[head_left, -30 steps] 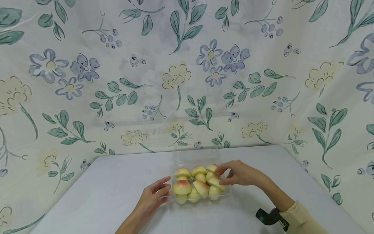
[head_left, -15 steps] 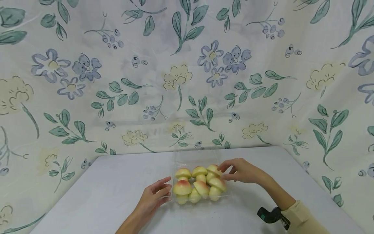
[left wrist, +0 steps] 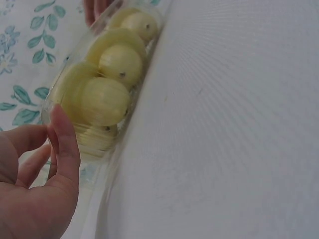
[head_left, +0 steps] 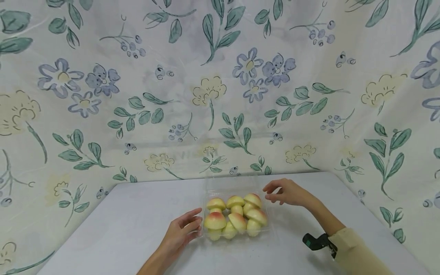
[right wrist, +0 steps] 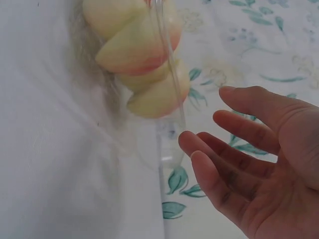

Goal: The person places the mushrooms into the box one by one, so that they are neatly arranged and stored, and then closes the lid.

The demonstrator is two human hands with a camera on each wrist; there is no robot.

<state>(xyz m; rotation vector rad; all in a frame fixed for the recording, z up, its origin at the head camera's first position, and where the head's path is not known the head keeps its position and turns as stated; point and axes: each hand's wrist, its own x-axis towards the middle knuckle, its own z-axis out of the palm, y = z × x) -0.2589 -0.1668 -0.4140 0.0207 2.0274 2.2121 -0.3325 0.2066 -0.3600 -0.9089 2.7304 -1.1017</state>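
A clear plastic box (head_left: 269, 226) stands on the white table with its lid (head_left: 232, 184) raised at the back. Several pale yellow, mushroom-shaped pieces (head_left: 215, 220) with red-blushed caps lie inside in two rows. My left hand (head_left: 179, 233) is at the box's left side, its fingertips at the wall; in the left wrist view the fingers (left wrist: 65, 144) meet the box corner. My right hand (head_left: 287, 192) hovers just off the box's back right corner. Its fingers (right wrist: 214, 184) are loosely bent and hold nothing in the right wrist view.
The white tabletop (head_left: 137, 217) spreads around the box. Behind it hangs a floral cloth (head_left: 185, 114) that wraps round both sides. A black camera mount (head_left: 316, 242) sits on my right wrist, by the beige sleeve (head_left: 354, 246).
My right hand has lifted off the mushroom-shaped pieces at the box's right side and moved up and to the right. My left hand has stayed by the left wall.
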